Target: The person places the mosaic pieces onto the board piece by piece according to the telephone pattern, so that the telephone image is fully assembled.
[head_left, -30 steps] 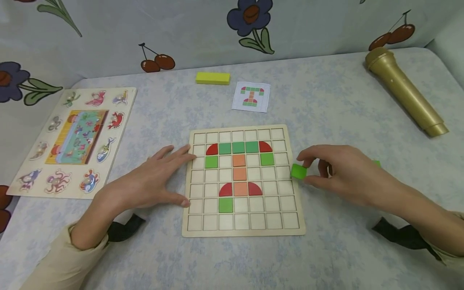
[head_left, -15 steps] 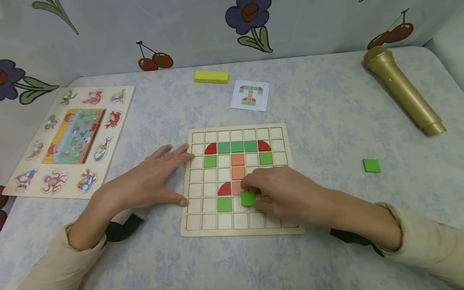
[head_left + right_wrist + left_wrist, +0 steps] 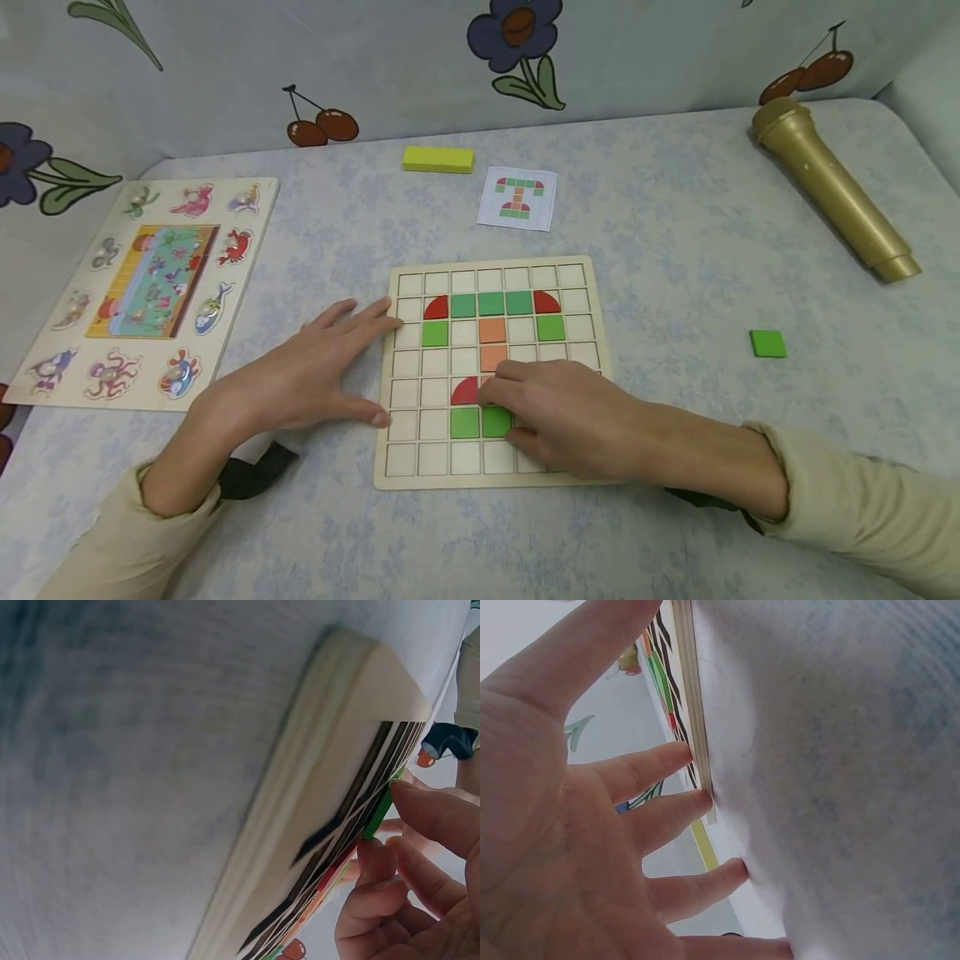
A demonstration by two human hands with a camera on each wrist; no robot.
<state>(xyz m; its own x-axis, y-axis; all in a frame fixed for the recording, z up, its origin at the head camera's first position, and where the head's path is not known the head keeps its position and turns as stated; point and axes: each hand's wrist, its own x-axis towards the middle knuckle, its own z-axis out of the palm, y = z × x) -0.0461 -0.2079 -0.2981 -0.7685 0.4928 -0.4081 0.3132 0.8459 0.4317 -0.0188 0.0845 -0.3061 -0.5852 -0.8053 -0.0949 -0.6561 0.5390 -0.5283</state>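
A wooden grid board [image 3: 487, 482] lies on the table, with red quarter-round, orange and green square tiles set in its cells. My right hand [image 3: 577, 417] is over its lower middle, pinching a green square tile [image 3: 496, 422] between thumb and fingers. That tile sits at a cell right beside another green tile [image 3: 464, 423]; in the right wrist view the pinched green tile [image 3: 379, 810] shows between the fingertips. With fingers spread, my left hand [image 3: 300, 375] touches the board's left edge. The right hand hides several cells and the lower-right red piece.
A loose green tile [image 3: 768, 343] lies to the right. Behind the board are a printed pattern card [image 3: 517, 198] and a yellow block [image 3: 438, 159]. A sea-animal puzzle board [image 3: 247, 187] lies at left, a gold toy microphone [image 3: 836, 192] at far right.
My right hand has carried the green tile from the board's right edge leftward and lowered it to the cell beside the other green tile. The left hand stays at the board's edge.
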